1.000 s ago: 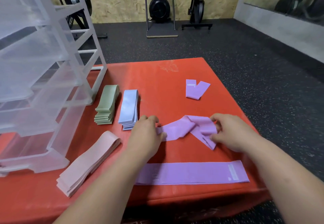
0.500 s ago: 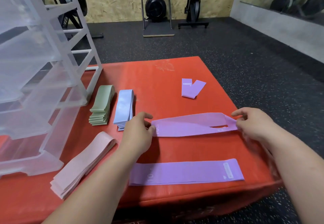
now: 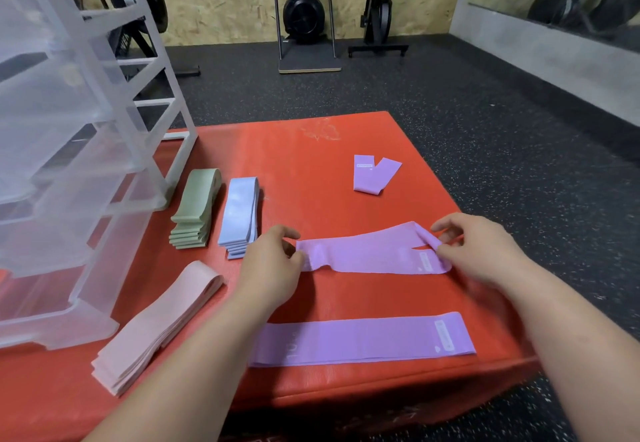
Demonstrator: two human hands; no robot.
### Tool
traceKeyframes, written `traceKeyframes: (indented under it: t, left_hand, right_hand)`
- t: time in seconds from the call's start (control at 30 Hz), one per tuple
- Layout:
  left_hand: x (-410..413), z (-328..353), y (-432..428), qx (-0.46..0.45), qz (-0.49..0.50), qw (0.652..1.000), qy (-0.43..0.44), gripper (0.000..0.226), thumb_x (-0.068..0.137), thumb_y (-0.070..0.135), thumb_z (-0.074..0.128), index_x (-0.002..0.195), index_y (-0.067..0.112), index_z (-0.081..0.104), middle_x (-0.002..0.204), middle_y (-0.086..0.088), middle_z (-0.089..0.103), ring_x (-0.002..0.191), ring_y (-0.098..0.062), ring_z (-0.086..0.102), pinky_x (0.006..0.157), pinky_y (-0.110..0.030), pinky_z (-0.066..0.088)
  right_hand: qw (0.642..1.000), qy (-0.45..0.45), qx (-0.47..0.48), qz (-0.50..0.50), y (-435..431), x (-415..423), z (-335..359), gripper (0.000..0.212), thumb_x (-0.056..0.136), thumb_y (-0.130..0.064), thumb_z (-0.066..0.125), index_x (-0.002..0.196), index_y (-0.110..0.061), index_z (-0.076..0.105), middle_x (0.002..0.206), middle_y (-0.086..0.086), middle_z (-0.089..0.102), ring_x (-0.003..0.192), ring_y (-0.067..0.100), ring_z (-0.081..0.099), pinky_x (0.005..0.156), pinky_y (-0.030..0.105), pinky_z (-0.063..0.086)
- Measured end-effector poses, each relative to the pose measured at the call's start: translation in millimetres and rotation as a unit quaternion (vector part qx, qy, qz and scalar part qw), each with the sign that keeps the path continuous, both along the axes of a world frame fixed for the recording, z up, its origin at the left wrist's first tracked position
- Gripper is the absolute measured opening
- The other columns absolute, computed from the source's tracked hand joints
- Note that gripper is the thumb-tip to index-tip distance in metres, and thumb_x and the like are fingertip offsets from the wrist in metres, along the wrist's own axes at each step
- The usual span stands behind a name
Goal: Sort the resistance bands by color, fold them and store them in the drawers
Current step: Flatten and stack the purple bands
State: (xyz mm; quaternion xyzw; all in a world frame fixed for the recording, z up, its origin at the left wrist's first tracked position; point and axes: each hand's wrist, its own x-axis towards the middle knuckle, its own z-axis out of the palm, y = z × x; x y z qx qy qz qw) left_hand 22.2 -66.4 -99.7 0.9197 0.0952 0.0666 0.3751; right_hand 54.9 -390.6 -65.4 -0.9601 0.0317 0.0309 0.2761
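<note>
Both hands work one purple band stretched flat across the middle of the red mat. At the band's left end the left hand pinches the fabric between thumb and fingertips, with the material crumpled slightly under the grip. At the other end the right hand holds a fold of the band between thumb and forefinger, the upper layer lifted a little off the lower one so that a slit of red shows between them. A white label sits just beside the right fingertips, though its print is too small to read. Nearer the person, a second purple band lies flat and full length along the mat's front edge, touched by neither hand. Towards the far right part of the mat, well apart from the hands, rests a folded purple band, its two ends splayed in a V. To the left of the left hand stand three sorted piles: a blue stack just beside the hand, a green stack next to it, and a pink stack lying at a slant closer to the person. A clear plastic drawer unit occupies the mat's left side, with several drawers pulled partly out; whether anything lies inside them is hard to tell through the cloudy plastic. Dark speckled floor surrounds the mat.
</note>
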Motion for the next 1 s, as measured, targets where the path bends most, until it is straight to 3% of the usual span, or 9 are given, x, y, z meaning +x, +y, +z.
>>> traceKeyframes:
  t: [0.17,0.27,0.33,0.43,0.63,0.77,0.83,0.93,1.0]
  left_hand:
    - [-0.1,-0.6,0.8,0.005,0.000,1.000,-0.005,0.024,0.094,0.014,0.068,0.115,0.025,0.068,0.084,0.016,0.065,0.080,-0.002,0.061,0.063,-0.017,0.041]
    - [-0.3,-0.9,1.4,0.007,0.008,1.000,-0.017,0.018,0.096,0.017,0.068,0.111,0.026,0.068,0.083,0.017,0.065,0.081,-0.009,0.062,0.063,-0.019,0.040]
    - [-0.1,-2.0,2.0,0.007,0.010,1.000,-0.023,0.015,0.095,0.018,0.069,0.108,0.026,0.068,0.082,0.017,0.065,0.080,-0.009,0.061,0.063,-0.019,0.039]
    - [0.3,-3.3,2.1,0.012,0.010,1.000,-0.022,0.015,0.095,0.019,0.068,0.107,0.028,0.066,0.083,0.016,0.066,0.080,-0.010,0.062,0.064,-0.024,0.039]
    - [3.0,-5.7,3.4,0.007,0.014,1.000,-0.014,0.021,0.096,0.015,0.064,0.113,0.027,0.064,0.089,0.009,0.068,0.088,-0.022,0.065,0.075,-0.032,0.042]
    - [1.9,-6.7,1.3,0.014,0.007,1.000,-0.012,0.024,0.094,0.014,0.064,0.114,0.026,0.065,0.090,0.005,0.069,0.089,-0.025,0.066,0.074,-0.034,0.045]
    - [1.6,-7.2,1.5,0.018,0.006,1.000,-0.013,0.025,0.093,0.013,0.064,0.115,0.025,0.065,0.090,0.004,0.070,0.090,-0.026,0.066,0.075,-0.035,0.047]
    - [1.7,-8.0,1.7,0.024,0.005,1.000,-0.018,0.024,0.093,0.013,0.066,0.115,0.024,0.065,0.088,0.006,0.069,0.090,-0.026,0.066,0.076,-0.035,0.048]
    - [1.9,-7.7,0.6,0.028,0.004,0.999,-0.021,0.023,0.094,0.016,0.067,0.115,0.025,0.065,0.087,0.009,0.067,0.089,-0.024,0.066,0.074,-0.034,0.046]
  right_hand:
    - [0.999,-0.040,0.020,-0.027,0.3,6.2,-3.8,0.030,0.074,-0.010,0.070,0.091,-0.034,0.074,0.077,-0.012,0.073,0.076,0.008,0.067,0.069,0.026,0.049]
    - [0.969,-0.085,0.198,-0.124,-7.0,15.0,-4.0,0.033,0.079,-0.006,0.063,0.100,-0.028,0.076,0.075,-0.003,0.074,0.065,0.020,0.070,0.069,0.036,0.057]
    - [0.947,-0.064,0.271,-0.160,-11.9,17.3,-4.1,0.030,0.086,0.000,0.060,0.104,-0.019,0.074,0.073,0.005,0.072,0.053,0.019,0.066,0.059,0.034,0.055]
    - [0.952,0.029,0.265,-0.149,-16.8,12.7,-7.7,0.019,0.094,-0.003,0.063,0.105,-0.015,0.072,0.074,0.013,0.073,0.056,0.017,0.066,0.050,0.027,0.052]
    - [0.854,0.137,0.478,-0.152,-22.7,16.6,-0.8,0.020,0.103,-0.016,0.061,0.120,-0.016,0.072,0.102,0.007,0.072,0.081,0.019,0.066,0.075,0.036,0.057]
    - [0.932,0.113,0.329,-0.099,-21.2,10.1,-8.3,0.025,0.090,-0.042,0.078,0.109,-0.025,0.074,0.096,0.006,0.072,0.077,0.018,0.067,0.068,0.033,0.054]
    - [0.962,0.077,0.253,-0.063,-17.6,6.9,-9.1,0.031,0.081,-0.042,0.087,0.108,-0.033,0.075,0.098,0.002,0.071,0.080,0.018,0.068,0.068,0.034,0.054]
    - [0.989,-0.042,0.143,0.001,-13.3,8.1,-11.2,0.039,0.073,-0.043,0.092,0.107,-0.045,0.073,0.110,-0.010,0.071,0.083,0.015,0.070,0.083,0.040,0.059]
    - [0.986,-0.093,0.124,0.054,-5.5,6.2,-10.5,0.037,0.074,-0.049,0.088,0.107,-0.049,0.072,0.113,-0.017,0.069,0.091,0.008,0.069,0.089,0.037,0.056]
